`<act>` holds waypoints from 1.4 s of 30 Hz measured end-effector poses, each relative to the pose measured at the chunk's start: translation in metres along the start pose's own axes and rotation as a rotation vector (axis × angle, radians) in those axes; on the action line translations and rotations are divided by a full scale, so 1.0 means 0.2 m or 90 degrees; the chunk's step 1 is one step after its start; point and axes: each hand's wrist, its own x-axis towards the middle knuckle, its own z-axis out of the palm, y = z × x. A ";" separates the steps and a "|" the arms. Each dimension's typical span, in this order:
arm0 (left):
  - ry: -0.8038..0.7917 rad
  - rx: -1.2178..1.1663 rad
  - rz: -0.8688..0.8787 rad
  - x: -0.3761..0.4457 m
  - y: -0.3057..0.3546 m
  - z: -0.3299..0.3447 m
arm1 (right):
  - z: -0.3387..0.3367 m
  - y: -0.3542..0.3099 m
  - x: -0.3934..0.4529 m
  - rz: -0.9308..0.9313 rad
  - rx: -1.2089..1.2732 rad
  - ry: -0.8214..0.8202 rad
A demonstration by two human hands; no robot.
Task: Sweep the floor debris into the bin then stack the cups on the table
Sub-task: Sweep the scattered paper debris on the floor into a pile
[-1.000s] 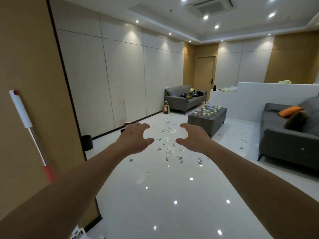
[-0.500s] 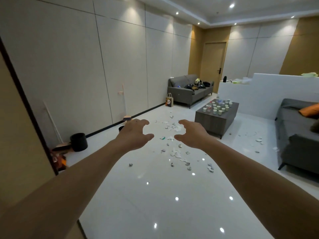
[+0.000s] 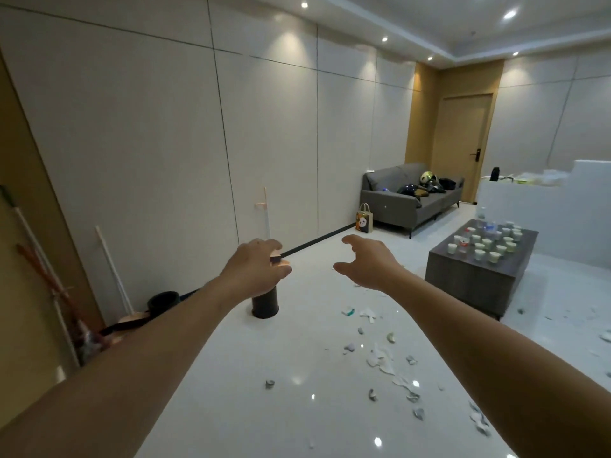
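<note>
A: How far along is it?

B: Barely begun, I'd say. The debris (image 3: pixel 390 361) lies scattered over the floor (image 3: pixel 264 418), mostly below and to the right of the right hand (image 3: pixel 367 264), with more bits far right near the table (image 3: pixel 476 279).

A: Holding anything?

B: No. The left hand (image 3: pixel 256 271) is loosely curled and empty; the right is spread open, empty too. Both reach forward in the air.

A: And the bin?

B: A dark bin (image 3: pixel 264 304) stands on the floor just under the left hand, partly hidden by it. A second dark one (image 3: pixel 163 301) sits by the wall further left, next to a broom (image 3: pixel 112 276) leaning there. Neither tool is touched.

A: The cups?

B: The cups (image 3: pixel 486 246) stand singly on the table, well to the right of the right hand, unstacked. So sweeping and stacking both remain.
</note>
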 end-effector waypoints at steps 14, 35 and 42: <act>-0.045 0.011 -0.007 1.73 -0.56 0.70 | 0.62 0.41 1.82 0.016 -0.018 -0.058; -0.068 0.085 -0.041 4.52 -1.34 1.38 | 1.24 0.78 4.73 -0.004 0.048 -0.085; -0.098 0.114 -0.110 5.32 -1.63 1.55 | 1.46 0.89 5.70 -0.001 0.097 -0.138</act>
